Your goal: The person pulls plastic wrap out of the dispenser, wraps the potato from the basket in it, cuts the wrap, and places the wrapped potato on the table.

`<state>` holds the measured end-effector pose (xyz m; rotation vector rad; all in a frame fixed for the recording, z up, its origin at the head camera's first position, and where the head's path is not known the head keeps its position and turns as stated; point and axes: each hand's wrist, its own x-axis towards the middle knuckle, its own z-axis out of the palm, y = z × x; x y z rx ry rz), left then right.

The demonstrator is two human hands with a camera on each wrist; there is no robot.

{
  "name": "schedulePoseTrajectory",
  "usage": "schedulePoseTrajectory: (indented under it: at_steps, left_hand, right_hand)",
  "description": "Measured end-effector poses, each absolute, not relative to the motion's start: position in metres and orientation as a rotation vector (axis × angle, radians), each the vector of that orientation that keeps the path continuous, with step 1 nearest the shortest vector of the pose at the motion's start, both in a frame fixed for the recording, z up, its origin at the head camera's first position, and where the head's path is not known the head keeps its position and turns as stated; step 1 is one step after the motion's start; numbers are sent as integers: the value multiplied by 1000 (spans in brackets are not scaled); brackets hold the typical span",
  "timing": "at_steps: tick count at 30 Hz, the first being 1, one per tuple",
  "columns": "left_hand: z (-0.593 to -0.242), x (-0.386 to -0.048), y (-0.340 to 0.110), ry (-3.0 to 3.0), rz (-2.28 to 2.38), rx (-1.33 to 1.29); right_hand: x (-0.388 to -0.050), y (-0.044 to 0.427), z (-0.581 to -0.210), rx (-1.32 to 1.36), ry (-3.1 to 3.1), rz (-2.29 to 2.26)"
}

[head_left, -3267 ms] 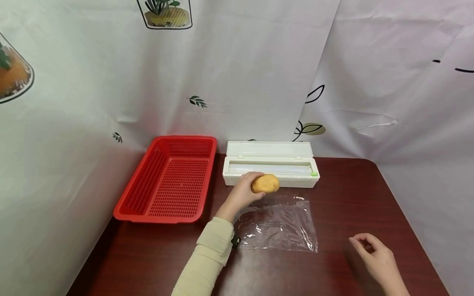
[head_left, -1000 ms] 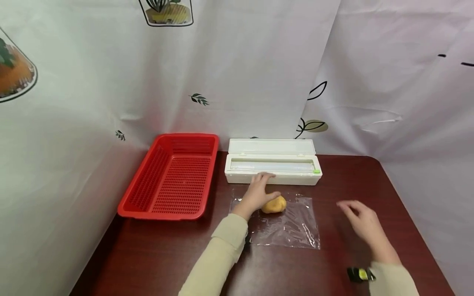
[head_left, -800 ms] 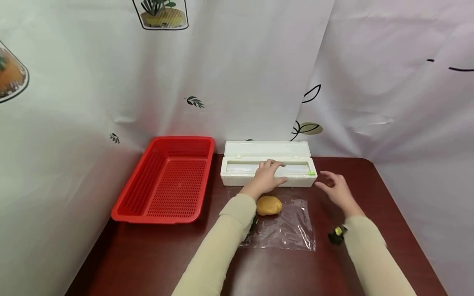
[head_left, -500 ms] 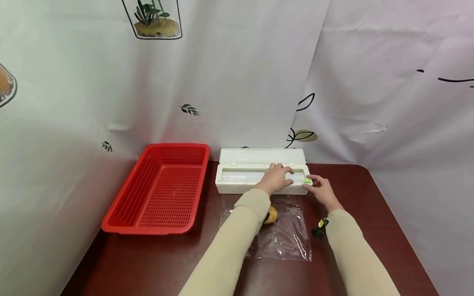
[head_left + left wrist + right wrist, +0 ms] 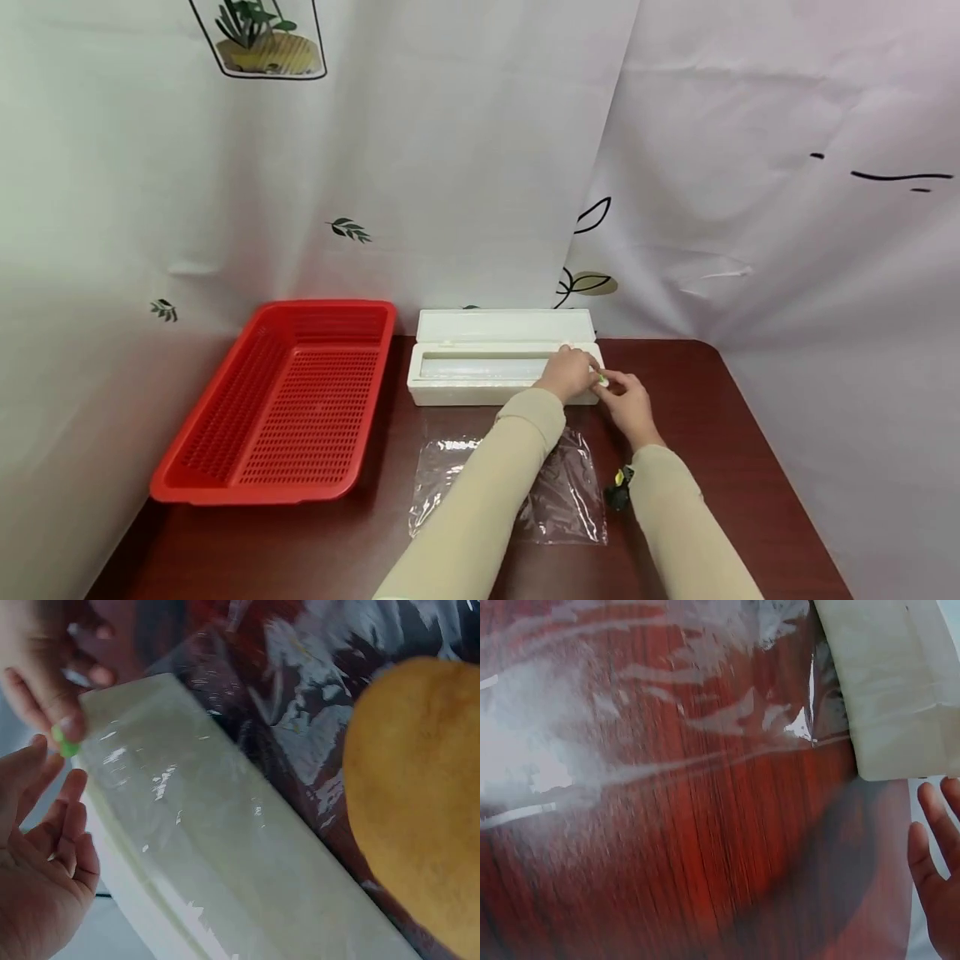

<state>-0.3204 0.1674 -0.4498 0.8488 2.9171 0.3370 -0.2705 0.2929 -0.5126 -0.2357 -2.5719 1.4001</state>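
A white cling film dispenser (image 5: 480, 393) stands at the back of the table with its lid up and a film roll inside. At its right end, my right hand (image 5: 628, 408) pinches the small green slide cutter (image 5: 66, 742). My left hand (image 5: 568, 372) is just left of the cutter; its fingers (image 5: 71, 817) are loosely bent and hold nothing. A sheet of clear film (image 5: 573, 500) stretches from the dispenser over the table front. On that film lies a yellow potato (image 5: 420, 802), seen in the left wrist view; my left sleeve hides it in the head view.
To the left of the dispenser sits a red plastic basket (image 5: 367, 417) with slotted walls. A patterned white cloth (image 5: 450, 167) hangs behind and on both sides. The dark red table (image 5: 712, 500) has a rounded back right corner.
My left hand has set the potato on the film, let go and moved to the dispenser's right end. My right hand has come in from the right and taken hold of the green cutter.
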Motion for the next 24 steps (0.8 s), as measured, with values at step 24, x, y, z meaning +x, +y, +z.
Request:
schedulePoseTrajectory:
  at_steps: [24]
  left_hand:
    - [-461,-330,167,2886,105,1316]
  right_hand:
    - [-275,289,-498,-558,-2656,1420]
